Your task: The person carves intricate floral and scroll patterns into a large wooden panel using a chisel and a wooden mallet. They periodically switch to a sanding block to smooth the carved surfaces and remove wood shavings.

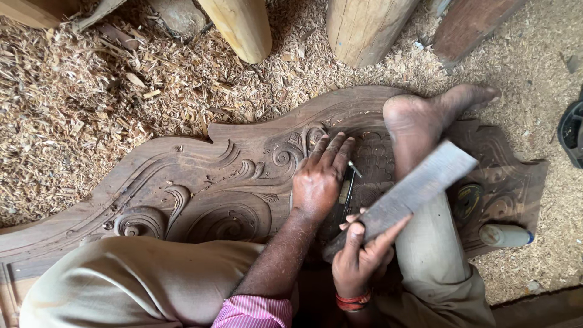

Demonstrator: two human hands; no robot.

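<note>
While the left hand [317, 182] presses flat on the carved wooden panel [200, 182], its fingers [331, 149] lie spread and loosely steady a thin metal chisel [350, 182] just to their right, its tip on the carving. The right hand [358, 255] has its fingers closed around the lower end of a flat wooden mallet [407, 194], raised slantwise above the chisel, beside a bare foot [425, 118] resting on the panel.

L hand [317, 182] on carved panel [200, 182], R hand [359, 258] gripping wood mallet [407, 194]
</note>
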